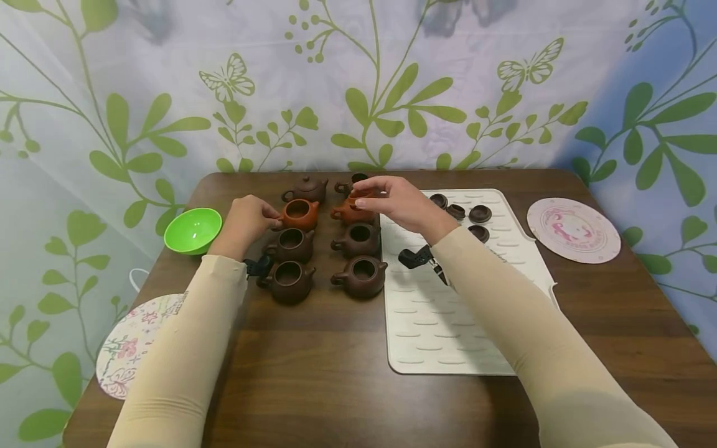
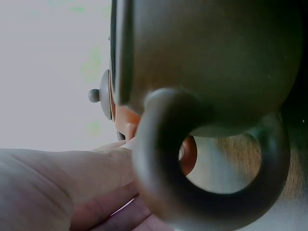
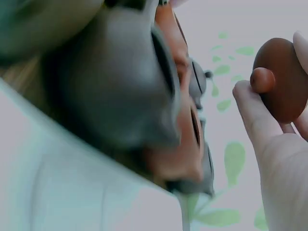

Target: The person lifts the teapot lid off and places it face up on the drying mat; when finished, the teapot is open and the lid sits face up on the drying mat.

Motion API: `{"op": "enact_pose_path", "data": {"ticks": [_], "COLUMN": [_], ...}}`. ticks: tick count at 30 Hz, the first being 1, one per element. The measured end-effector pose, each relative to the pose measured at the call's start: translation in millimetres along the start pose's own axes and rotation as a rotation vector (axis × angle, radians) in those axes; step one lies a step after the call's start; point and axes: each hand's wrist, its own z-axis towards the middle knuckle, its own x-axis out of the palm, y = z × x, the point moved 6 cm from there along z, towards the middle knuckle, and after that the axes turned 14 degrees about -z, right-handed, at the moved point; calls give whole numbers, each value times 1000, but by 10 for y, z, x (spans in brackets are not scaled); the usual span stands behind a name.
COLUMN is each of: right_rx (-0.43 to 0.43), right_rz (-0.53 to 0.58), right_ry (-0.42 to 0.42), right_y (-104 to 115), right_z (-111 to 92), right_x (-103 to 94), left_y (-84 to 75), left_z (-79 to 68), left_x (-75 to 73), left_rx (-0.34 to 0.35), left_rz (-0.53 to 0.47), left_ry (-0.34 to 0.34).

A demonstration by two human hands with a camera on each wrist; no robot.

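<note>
My left hand pinches the handle of an open orange clay teapot in the left row. In the left wrist view, a nearer brown teapot hides part of the grip. My right hand holds a reddish-brown teapot lid by its edge, its round knob showing in the right wrist view. That hand is above a second orange teapot in the right row. Dark brown teapots without lids, such as one at front left and one at front right, stand nearer me.
A white ridged mat lies right of the teapots, bearing several dark lids. A lidded brown teapot stands at the back left. Also around are a green bowl, a pink round mat and a patterned round mat.
</note>
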Motion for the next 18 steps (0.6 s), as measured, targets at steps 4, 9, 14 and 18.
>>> {"op": "enact_pose_path", "data": {"ticks": [4, 9, 14, 18], "right_rx": [48, 120, 122, 136], "right_rz": [-2, 52, 71, 64], "right_ry": [-59, -117, -174, -191], "right_y": [-162, -312, -418, -506], "right_z": [-225, -511, -748, -909], "right_x": [-224, -413, -513, -552], "left_y": [-9, -12, -31, -31], "left_z": [-7, -18, -32, -23], "left_x": [11, 13, -6, -7], "left_rx": [6, 2, 9, 7], "left_rz": [0, -3, -4, -1], "left_ry": [-2, -3, -7, -7]}}
